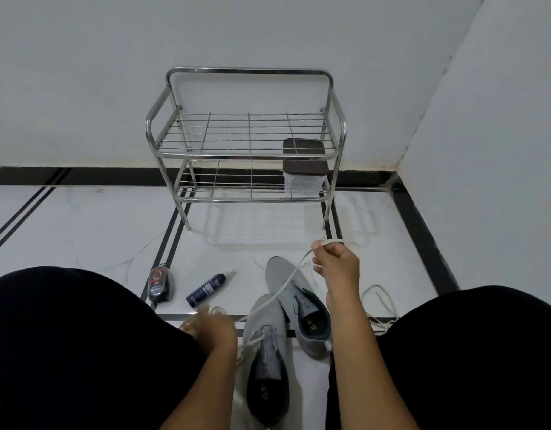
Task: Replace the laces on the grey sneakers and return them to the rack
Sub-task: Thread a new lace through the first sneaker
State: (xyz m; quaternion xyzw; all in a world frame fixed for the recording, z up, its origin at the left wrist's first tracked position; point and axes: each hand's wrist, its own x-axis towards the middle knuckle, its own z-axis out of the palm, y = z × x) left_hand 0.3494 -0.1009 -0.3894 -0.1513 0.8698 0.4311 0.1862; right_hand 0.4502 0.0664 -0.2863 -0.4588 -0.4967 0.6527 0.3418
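Two grey sneakers lie on the white floor between my knees: the near sneaker (266,346) has a white lace partly threaded, and the far sneaker (294,293) lies angled beside it with bare eyelets. A white lace (286,282) stretches taut across both shoes. My right hand (338,263) is raised above the far sneaker, shut on one end of that lace. My left hand (213,328), blurred, is low beside the near sneaker and grips the lace's other end. The steel two-shelf rack (246,153) stands against the wall ahead.
A clear box with a dark lid (303,172) sits on the rack's lower shelf at the right. A dark spray bottle (206,289) and a shoe-polish sponge (160,283) lie on the floor at the left. Another loose white lace (381,305) lies by my right knee.
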